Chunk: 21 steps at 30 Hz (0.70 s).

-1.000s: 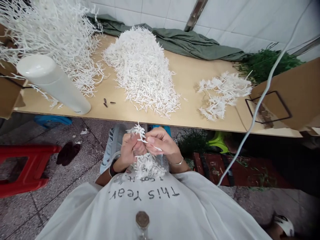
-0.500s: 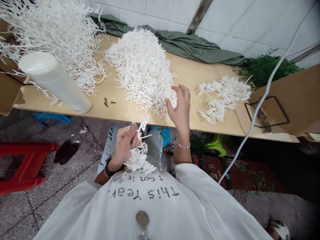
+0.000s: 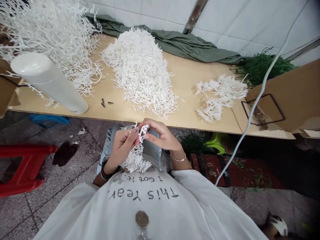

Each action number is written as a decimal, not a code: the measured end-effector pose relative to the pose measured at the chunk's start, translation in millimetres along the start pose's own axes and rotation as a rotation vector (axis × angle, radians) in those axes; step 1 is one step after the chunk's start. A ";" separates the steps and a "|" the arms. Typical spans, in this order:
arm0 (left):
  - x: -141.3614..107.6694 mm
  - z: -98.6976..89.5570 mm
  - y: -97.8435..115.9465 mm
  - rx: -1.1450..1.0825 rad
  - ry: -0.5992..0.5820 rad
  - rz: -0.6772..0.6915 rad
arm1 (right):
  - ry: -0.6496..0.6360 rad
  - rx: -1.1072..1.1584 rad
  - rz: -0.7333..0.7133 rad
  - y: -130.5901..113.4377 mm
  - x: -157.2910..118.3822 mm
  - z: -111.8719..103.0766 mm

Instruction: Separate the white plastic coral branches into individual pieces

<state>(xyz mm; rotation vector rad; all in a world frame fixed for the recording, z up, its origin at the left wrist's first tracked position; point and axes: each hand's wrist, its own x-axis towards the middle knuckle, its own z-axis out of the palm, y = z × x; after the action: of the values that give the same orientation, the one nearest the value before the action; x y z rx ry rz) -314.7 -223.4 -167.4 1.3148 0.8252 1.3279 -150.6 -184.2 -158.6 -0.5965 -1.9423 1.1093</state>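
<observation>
My left hand (image 3: 122,144) is closed, pinching a white branching plastic sprig (image 3: 143,132) over my lap, below the table's front edge. My right hand (image 3: 162,136) meets it there, thumb and fingers closed round the other side of the same sprig; the fingers hide part of it. A chain of joined white sprigs (image 3: 137,160) hangs beneath the left hand and rests against my lap and shirt. Straight ahead on the table lies a large heap of small white plastic sprigs (image 3: 141,71).
Longer white branching stems (image 3: 50,43) are piled at the back left, behind a white bottle (image 3: 53,85). Several dark seeds (image 3: 103,102) lie near the edge. Finished-looking white clusters (image 3: 220,95), green foliage (image 3: 265,68) and a cardboard box (image 3: 295,96) are on the right; a pale cable (image 3: 260,90) crosses there.
My right hand has come back from the heap's near right edge, down and left, to the sprig in my left hand. The left hand has barely moved.
</observation>
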 end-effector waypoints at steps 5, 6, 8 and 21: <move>0.0 -3.0 -1.4 -0.022 -0.014 -0.098 | 0.067 0.124 0.117 -4.3 -9.3 2.6; 0.2 -2.7 -3.5 -0.056 -0.030 -0.113 | 0.033 0.262 0.141 -3.3 -11.3 3.8; 1.3 -0.5 -9.4 -0.166 -0.118 -0.116 | -0.033 0.594 0.150 0.3 -13.4 9.7; 10.5 15.2 -16.6 -0.695 -0.198 -0.151 | 0.003 1.793 -0.493 -0.3 -1.7 11.9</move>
<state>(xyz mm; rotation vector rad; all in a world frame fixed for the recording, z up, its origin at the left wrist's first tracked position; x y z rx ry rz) -295.1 -212.6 -178.2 0.7934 0.2687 1.1866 -159.5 -191.3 -162.5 0.7965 -0.4083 1.8500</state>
